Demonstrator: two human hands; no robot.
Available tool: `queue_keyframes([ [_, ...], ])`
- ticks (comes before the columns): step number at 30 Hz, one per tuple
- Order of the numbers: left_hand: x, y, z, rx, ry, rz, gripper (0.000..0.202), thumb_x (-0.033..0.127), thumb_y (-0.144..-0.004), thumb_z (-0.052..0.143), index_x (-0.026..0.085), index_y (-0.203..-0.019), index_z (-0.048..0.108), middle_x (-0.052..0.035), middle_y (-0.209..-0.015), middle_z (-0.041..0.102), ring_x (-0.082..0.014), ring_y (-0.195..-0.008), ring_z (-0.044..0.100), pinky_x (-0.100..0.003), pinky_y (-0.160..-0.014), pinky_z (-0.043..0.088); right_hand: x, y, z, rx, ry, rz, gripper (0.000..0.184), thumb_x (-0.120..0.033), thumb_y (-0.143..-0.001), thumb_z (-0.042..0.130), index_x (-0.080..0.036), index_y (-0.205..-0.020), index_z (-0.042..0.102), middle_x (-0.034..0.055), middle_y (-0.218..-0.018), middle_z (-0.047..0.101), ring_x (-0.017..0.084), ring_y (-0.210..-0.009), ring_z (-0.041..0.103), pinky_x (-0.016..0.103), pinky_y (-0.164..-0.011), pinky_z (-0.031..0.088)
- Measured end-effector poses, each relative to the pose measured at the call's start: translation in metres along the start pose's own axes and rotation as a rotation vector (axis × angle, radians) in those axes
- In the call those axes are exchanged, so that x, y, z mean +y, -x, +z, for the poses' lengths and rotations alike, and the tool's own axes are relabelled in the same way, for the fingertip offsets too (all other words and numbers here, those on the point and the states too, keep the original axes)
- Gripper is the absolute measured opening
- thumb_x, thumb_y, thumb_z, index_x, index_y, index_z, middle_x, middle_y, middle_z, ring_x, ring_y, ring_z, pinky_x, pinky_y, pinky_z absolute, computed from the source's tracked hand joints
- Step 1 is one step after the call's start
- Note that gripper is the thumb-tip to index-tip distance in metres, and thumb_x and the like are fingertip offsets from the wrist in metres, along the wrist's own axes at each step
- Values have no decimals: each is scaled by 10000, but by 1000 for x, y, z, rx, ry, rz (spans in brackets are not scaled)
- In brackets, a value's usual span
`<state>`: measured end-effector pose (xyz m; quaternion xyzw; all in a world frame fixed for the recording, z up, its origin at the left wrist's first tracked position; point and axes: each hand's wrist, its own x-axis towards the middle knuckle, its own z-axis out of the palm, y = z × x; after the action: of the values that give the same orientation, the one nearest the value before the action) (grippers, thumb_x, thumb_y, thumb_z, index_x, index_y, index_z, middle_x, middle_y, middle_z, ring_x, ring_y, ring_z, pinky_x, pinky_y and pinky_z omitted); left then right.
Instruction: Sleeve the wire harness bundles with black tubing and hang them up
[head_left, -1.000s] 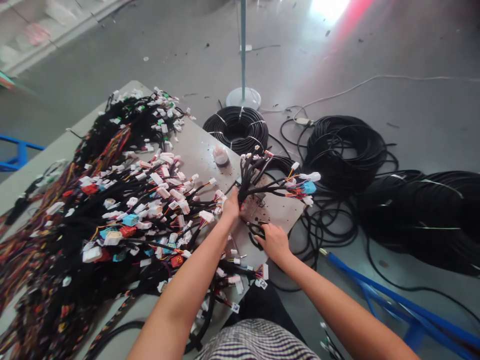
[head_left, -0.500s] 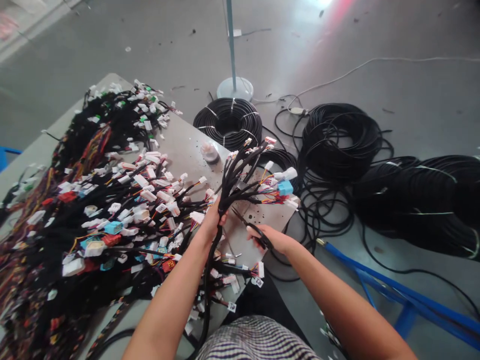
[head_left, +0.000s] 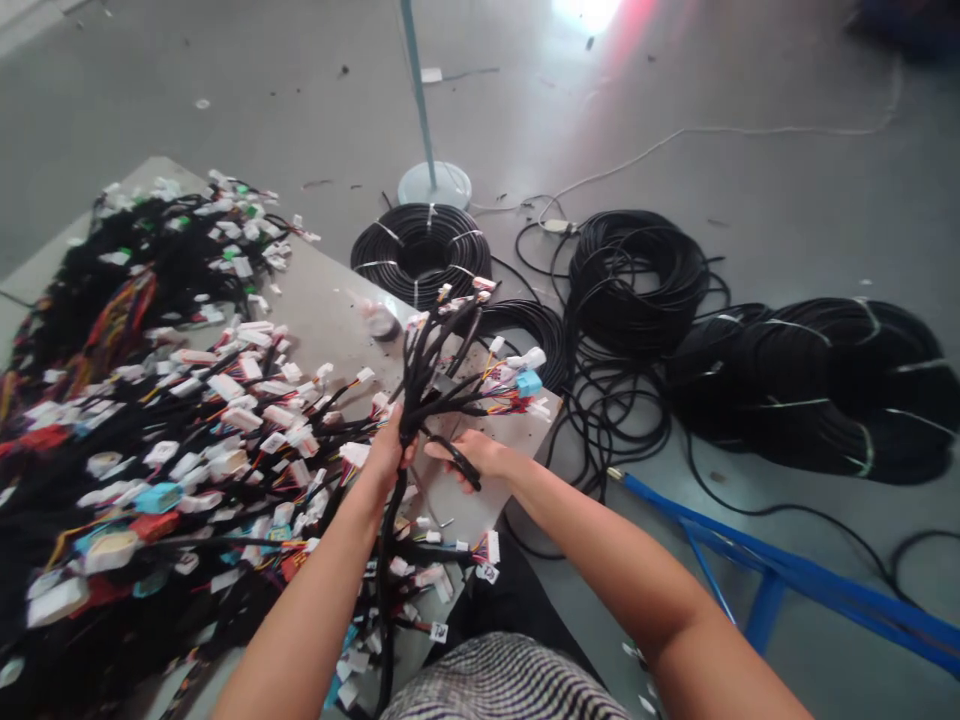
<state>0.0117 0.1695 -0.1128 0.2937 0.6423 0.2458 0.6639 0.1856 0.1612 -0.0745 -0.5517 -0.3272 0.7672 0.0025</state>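
Observation:
My left hand point(head_left: 388, 452) is shut around the black-sleeved trunk of a wiring harness point(head_left: 426, 385), lifted above the table. Its branches fan out to white connectors and a blue connector point(head_left: 529, 383). The harness tail hangs down past my wrist. My right hand point(head_left: 474, 456) holds a pair of black-handled scissors point(head_left: 457, 460) close to the harness, with the blades hidden by my fingers. A large heap of similar harnesses point(head_left: 172, 420) lies to the left of my left arm.
The grey work table point(head_left: 322, 290) holds a small jar point(head_left: 381, 322). Several coils of black cable point(head_left: 637, 280) lie on the grey floor to the right, with a blue metal frame point(head_left: 772, 570) at lower right. A pole on a round white base point(head_left: 433, 185) stands beyond the table.
My left hand has raised the harness off the table. My right hand has picked up the scissors from the table. The view has shifted, moving the scene left in the frame.

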Motion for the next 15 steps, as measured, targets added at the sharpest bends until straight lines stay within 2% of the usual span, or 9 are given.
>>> queue_keyframes([
  [3,10,4,-1,74,-75,25,676,826,-756,373,188,-552,461,28,-393,364,-77,-332,268,-218,-352,172,5,6,-6,42,165,-35,553,-683,-775,630,-151,-635,580,-5,-492,537,106,-427,522,200,-435,438],
  [5,19,11,-2,89,-123,72,684,826,-760,369,174,-608,512,29,-410,371,-84,-352,284,-218,-364,191,15,8,-8,99,385,-8,532,-655,-794,620,-147,-638,619,44,-565,603,153,-540,606,230,-527,487],
  [7,28,21,-1,28,-154,142,687,811,-774,384,153,-702,570,32,-442,384,-89,-383,307,-219,-386,224,26,11,-9,227,659,15,469,-594,-797,641,-131,-731,681,113,-741,680,233,-754,675,289,-672,528],
  [9,36,33,2,-64,-168,213,660,779,-776,442,138,-801,599,31,-498,414,-89,-420,327,-220,-413,253,36,17,-11,376,843,-6,449,-552,-782,660,-119,-886,719,163,-937,694,296,-960,658,348,-809,519],
  [11,42,46,5,-151,-186,267,611,730,-774,510,133,-864,605,27,-556,443,-87,-455,346,-218,-437,273,41,27,-11,502,779,-114,546,-596,-779,639,-127,-1049,708,174,-1088,664,305,-1070,614,367,-894,489],
  [13,47,60,12,-233,-221,302,554,676,-780,554,135,-887,603,23,-593,458,-87,-483,360,-212,-451,280,44,38,-4,567,485,-354,649,-666,-801,573,-153,-1191,655,144,-1175,633,269,-1102,591,346,-925,470],
  [15,50,74,24,-329,-284,324,492,626,-796,571,142,-877,597,23,-600,464,-87,-493,358,-207,-452,272,44,46,12,553,135,-638,663,-683,-834,514,-180,-1255,609,102,-1182,625,220,-1048,599,320,-903,473],
])
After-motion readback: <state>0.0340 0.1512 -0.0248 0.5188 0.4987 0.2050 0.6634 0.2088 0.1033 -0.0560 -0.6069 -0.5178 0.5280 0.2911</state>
